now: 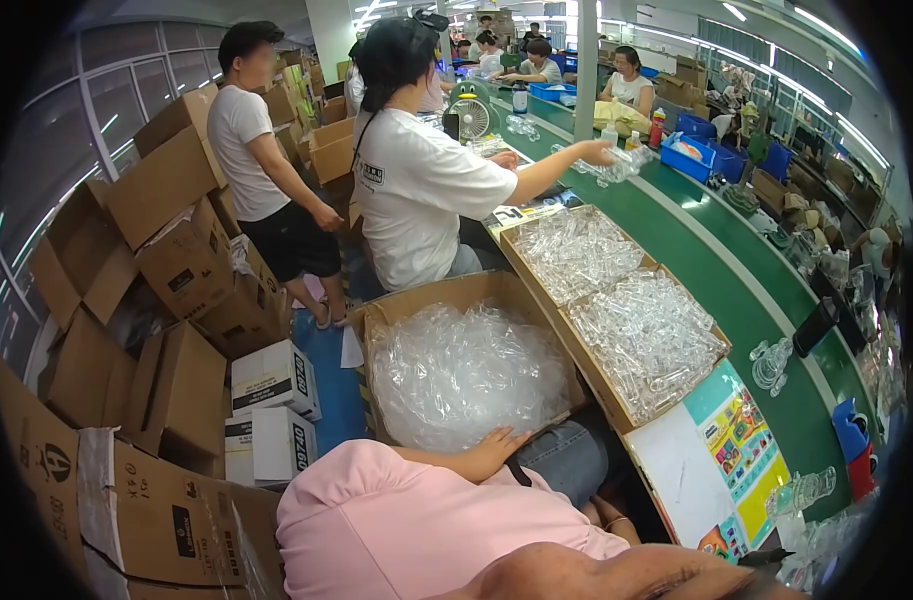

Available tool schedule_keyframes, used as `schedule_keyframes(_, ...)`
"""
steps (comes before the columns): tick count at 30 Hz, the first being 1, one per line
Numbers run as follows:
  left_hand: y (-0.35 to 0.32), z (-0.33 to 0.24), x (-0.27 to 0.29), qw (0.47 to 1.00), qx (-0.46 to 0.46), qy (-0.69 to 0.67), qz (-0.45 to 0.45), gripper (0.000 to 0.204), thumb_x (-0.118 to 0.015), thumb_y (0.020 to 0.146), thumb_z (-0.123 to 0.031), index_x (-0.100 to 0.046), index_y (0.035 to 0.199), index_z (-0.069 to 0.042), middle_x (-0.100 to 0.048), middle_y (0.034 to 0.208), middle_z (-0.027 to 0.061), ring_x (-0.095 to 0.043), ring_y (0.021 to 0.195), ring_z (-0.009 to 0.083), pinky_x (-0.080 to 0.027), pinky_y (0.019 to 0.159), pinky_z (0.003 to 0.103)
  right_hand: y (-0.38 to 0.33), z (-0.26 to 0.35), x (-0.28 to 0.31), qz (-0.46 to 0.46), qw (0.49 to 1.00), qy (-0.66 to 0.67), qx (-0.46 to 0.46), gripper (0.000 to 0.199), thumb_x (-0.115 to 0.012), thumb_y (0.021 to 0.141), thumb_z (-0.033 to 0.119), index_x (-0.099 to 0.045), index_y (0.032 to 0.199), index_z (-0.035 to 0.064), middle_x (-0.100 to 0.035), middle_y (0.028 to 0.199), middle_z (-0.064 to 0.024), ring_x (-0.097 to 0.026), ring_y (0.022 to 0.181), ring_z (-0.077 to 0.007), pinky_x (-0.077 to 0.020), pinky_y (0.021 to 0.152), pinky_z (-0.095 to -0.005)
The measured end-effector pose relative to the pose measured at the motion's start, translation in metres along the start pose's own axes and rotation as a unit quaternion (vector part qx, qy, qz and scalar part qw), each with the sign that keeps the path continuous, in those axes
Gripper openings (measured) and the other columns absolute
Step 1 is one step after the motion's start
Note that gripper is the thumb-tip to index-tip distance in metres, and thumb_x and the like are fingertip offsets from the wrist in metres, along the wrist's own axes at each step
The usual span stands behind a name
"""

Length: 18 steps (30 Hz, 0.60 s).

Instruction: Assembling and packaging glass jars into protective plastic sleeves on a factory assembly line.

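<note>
Head view shows neither of our own hands, so we cannot tell their fingers. Nearest, a pink-sleeved co-worker's hand (496,443) lies flat, fingers loosely open, on the crinkled clear plastic bag (456,375) (probably steadying it) inside the open brown cardboard box (426,297) beside the long green worktable (736,270).

Only a little of the person's own body is showing: one forearm (616,575) is lying along the lower edge of the head view as a broad, rounded, bare band. No cuff, watch or band is sitting on the stretch in view, and its surface is looking smooth and unmarked. The fisheye rim is bending and blurring its outline, so which arm it is cannot be told. Both ends are running into the dark border.
</note>
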<state>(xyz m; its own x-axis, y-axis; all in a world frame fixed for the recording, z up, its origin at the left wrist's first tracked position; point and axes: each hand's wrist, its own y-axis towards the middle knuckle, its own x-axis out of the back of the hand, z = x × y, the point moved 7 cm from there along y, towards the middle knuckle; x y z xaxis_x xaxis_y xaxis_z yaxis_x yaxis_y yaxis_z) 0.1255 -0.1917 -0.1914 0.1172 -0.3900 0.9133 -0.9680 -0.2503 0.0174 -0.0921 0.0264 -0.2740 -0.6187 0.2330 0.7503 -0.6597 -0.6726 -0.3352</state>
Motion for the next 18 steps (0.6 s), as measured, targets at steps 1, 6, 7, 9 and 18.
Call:
schedule_keyframes(1,0.0,0.001,-0.002,1.0,-0.001,0.006,-0.018,0.078,-0.052,0.074,0.001,-0.016,0.142,-0.005,-0.034,0.136,0.0232,-0.025,0.131,0.0394,-0.018,0.11,0.047,0.005,-0.002,-0.001,0.006,1.0,0.0,-0.002,0.05,-0.054,0.083,0.038,-0.057,0.109,-0.0042,-0.058,0.108,-0.0247,-0.059,0.092,-0.037,-0.0458,0.08,-0.0395)
schedule_keyframes(6,0.0,0.009,0.018,1.0,0.012,-0.009,-0.009,0.077,-0.056,0.077,-0.007,-0.015,0.142,-0.005,-0.032,0.138,0.0231,-0.028,0.13,0.0392,-0.022,0.108,0.046,0.033,-0.012,-0.002,0.032,0.999,0.0,-0.017,0.051,-0.053,0.083,0.039,-0.057,0.11,-0.0048,-0.058,0.109,-0.0251,-0.058,0.093,-0.0369,-0.0455,0.081,-0.0395)
schedule_keyframes(7,-0.003,0.009,0.031,0.996,-0.001,-0.085,-0.012,0.077,-0.058,0.078,-0.011,-0.016,0.142,-0.005,-0.032,0.138,0.0231,-0.028,0.13,0.0381,-0.023,0.108,0.044,0.039,-0.014,-0.001,0.037,0.999,0.0,-0.019,0.051,-0.053,0.083,0.039,-0.057,0.11,-0.0049,-0.058,0.109,-0.0251,-0.058,0.093,-0.0369,-0.0455,0.081,-0.0395)
schedule_keyframes(9,-0.007,0.036,0.047,0.985,0.016,-0.166,-0.055,0.079,-0.064,0.08,-0.023,-0.017,0.141,-0.006,-0.029,0.14,0.0215,-0.029,0.13,0.0346,-0.025,0.107,0.04,0.05,-0.014,0.001,0.046,0.999,0.002,-0.022,0.052,-0.052,0.083,0.039,-0.057,0.11,-0.0052,-0.058,0.109,-0.0253,-0.058,0.094,-0.0369,-0.0454,0.081,-0.0395)
schedule_keyframes(18,-0.215,0.332,0.301,0.651,0.411,-0.084,-0.633,0.056,-0.055,0.08,-0.018,-0.038,0.129,0.002,-0.062,0.1,0.0233,-0.06,0.095,0.0349,-0.047,0.081,0.038,0.067,0.012,-0.029,0.129,0.991,0.036,-0.009,0.055,-0.051,0.084,0.041,-0.056,0.112,-0.0063,-0.057,0.111,-0.026,-0.058,0.095,-0.0368,-0.0449,0.082,-0.0395)
